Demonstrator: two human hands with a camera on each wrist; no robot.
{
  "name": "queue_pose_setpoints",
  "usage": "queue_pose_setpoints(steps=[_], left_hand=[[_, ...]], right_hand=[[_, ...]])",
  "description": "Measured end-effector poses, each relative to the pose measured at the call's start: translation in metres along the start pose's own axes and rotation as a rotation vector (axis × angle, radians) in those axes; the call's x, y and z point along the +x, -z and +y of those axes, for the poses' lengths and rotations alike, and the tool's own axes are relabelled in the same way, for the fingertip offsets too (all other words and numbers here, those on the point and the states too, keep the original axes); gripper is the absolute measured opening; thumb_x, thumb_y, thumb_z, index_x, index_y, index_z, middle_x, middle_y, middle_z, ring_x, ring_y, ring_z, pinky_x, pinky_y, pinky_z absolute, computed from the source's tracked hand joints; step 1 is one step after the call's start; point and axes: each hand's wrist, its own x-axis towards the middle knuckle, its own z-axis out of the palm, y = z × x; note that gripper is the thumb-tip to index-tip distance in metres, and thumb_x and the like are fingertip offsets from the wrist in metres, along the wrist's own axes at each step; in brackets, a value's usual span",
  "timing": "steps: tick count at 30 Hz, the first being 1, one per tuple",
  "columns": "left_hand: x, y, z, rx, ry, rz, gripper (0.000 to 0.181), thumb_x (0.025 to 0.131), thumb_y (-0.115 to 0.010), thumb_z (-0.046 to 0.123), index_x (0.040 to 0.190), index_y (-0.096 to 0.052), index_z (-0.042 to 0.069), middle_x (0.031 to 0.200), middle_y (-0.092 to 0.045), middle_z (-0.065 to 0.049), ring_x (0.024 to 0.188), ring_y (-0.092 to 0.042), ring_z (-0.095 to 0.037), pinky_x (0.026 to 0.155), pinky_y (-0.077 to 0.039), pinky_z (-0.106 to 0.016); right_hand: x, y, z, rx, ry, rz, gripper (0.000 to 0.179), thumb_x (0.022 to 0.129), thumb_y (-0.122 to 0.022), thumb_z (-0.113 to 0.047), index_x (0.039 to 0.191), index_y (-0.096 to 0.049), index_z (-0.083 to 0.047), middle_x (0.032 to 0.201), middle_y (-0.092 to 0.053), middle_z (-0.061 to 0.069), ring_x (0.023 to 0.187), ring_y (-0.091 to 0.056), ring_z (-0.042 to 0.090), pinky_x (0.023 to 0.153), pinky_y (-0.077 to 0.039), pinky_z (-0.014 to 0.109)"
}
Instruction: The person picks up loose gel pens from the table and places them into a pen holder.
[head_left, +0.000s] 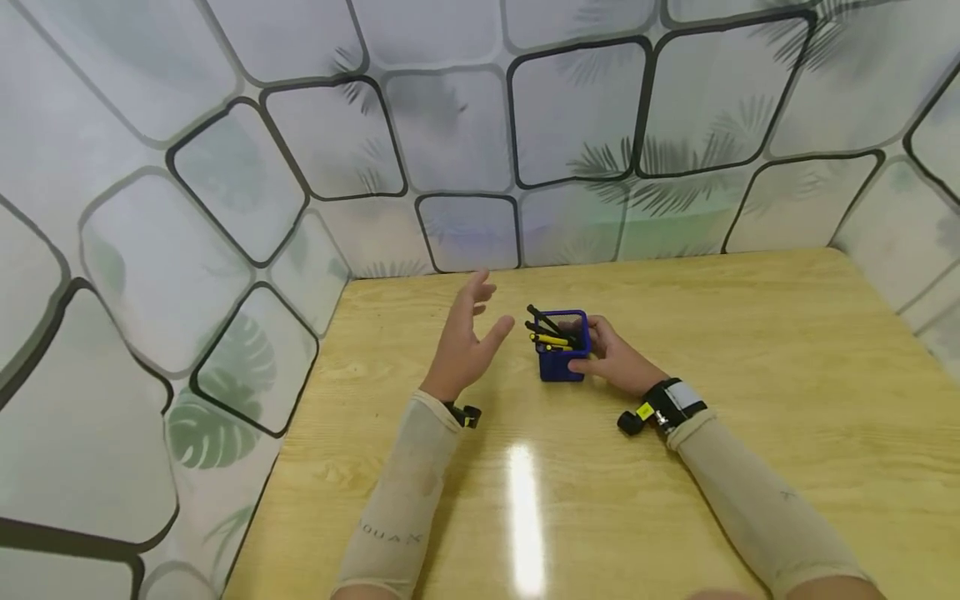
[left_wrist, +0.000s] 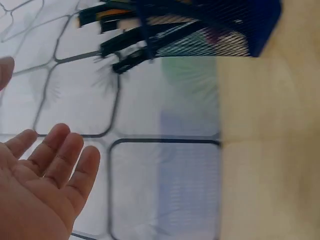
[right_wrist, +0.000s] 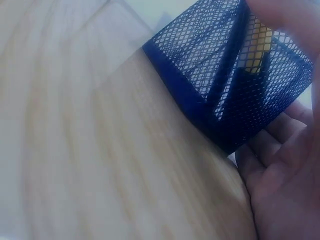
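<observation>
A blue mesh pen holder (head_left: 562,365) stands near the middle of the table, with black and yellow pens (head_left: 551,339) leaning out over its left side. My right hand (head_left: 618,360) grips the holder from the right, thumb at the front and fingers behind. In the right wrist view the fingers wrap the mesh wall (right_wrist: 200,65), and pens show through it. My left hand (head_left: 463,346) is raised to the left of the holder, apart from it, fingers extended and thumb spread toward the pens. The left wrist view shows that palm (left_wrist: 30,200) with nothing in it.
The wooden table (head_left: 600,500) runs back to a wall (head_left: 465,133) with a stone-and-leaf pattern, which also rises along the left side. Each wrist wears a strap with a small camera (head_left: 632,423). A bright light reflection lies on the table in front.
</observation>
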Motion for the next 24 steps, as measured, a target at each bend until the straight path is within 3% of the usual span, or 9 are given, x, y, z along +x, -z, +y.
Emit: queue_pose_setpoints(steps=[2,5,7,9,11,14,18,24], left_hand=[[-0.003,-0.009,-0.011,-0.039,0.054,0.006,0.055,0.106,-0.059,0.041,0.153,-0.042,0.019,0.134,-0.058,-0.004,0.12,-0.057,-0.018,0.102,-0.049,-0.045],[-0.009,-0.026,-0.031,-0.157,0.175,-0.002,0.034,0.106,-0.058,0.041,0.118,-0.061,0.009,0.094,-0.063,-0.002,0.08,-0.059,-0.016,0.079,-0.053,-0.036],[-0.012,-0.036,-0.043,-0.295,0.273,-0.01,0.036,0.107,-0.059,0.04,0.093,-0.059,0.006,0.072,-0.054,0.0,0.062,-0.049,-0.016,0.065,-0.046,-0.032],[-0.014,-0.044,-0.053,-0.461,0.361,-0.015,0.042,0.107,-0.059,0.036,0.078,-0.052,0.007,0.061,-0.042,0.001,0.053,-0.038,-0.016,0.057,-0.037,-0.028],[-0.016,-0.049,-0.062,-0.598,0.424,-0.023,0.044,0.107,-0.059,0.03,0.071,-0.045,0.008,0.058,-0.034,0.003,0.051,-0.032,-0.014,0.055,-0.032,-0.026],[-0.017,-0.055,-0.074,-0.735,0.456,-0.033,0.044,0.107,-0.058,0.023,0.067,-0.04,0.014,0.058,-0.03,0.007,0.051,-0.027,-0.011,0.052,-0.025,-0.025],[-0.017,-0.058,-0.086,-0.77,0.444,-0.031,0.046,0.106,-0.06,0.023,0.066,-0.039,0.013,0.057,-0.03,0.007,0.05,-0.026,-0.01,0.051,-0.024,-0.025],[-0.02,-0.057,-0.091,-0.611,0.424,-0.003,0.045,0.105,-0.062,0.029,0.068,-0.045,0.011,0.058,-0.033,0.003,0.05,-0.029,-0.014,0.051,-0.027,-0.027]], right_hand=[[0.001,0.003,0.0,-0.035,0.001,0.008,0.071,0.097,-0.075,-0.023,0.151,-0.03,-0.012,0.163,-0.037,0.007,0.154,-0.029,0.032,0.123,-0.02,0.057],[0.003,0.009,0.002,-0.091,0.002,0.04,0.069,0.098,-0.074,-0.024,0.152,-0.033,-0.012,0.161,-0.039,0.008,0.154,-0.028,0.033,0.123,-0.022,0.056],[0.004,0.013,0.003,-0.107,0.002,0.066,0.07,0.099,-0.074,-0.021,0.155,-0.032,-0.011,0.161,-0.039,0.011,0.154,-0.028,0.034,0.124,-0.021,0.055],[0.005,0.015,0.004,-0.116,0.005,0.088,0.071,0.099,-0.073,-0.02,0.156,-0.032,-0.01,0.161,-0.039,0.011,0.154,-0.029,0.034,0.124,-0.021,0.054],[0.005,0.017,0.005,-0.128,0.0,0.102,0.072,0.099,-0.073,-0.022,0.157,-0.031,-0.009,0.162,-0.038,0.012,0.154,-0.029,0.034,0.124,-0.022,0.053],[0.003,0.018,0.006,-0.139,-0.001,0.12,0.072,0.099,-0.073,-0.024,0.157,-0.033,-0.009,0.162,-0.038,0.012,0.153,-0.031,0.035,0.123,-0.024,0.053],[0.006,0.015,0.01,-0.124,0.002,0.147,0.071,0.099,-0.073,-0.023,0.157,-0.034,-0.009,0.161,-0.04,0.013,0.151,-0.034,0.036,0.122,-0.026,0.054],[0.013,0.003,0.012,-0.157,0.024,0.112,0.075,0.102,-0.069,-0.023,0.163,-0.027,-0.012,0.168,-0.03,0.011,0.157,-0.022,0.031,0.125,-0.017,0.054]])
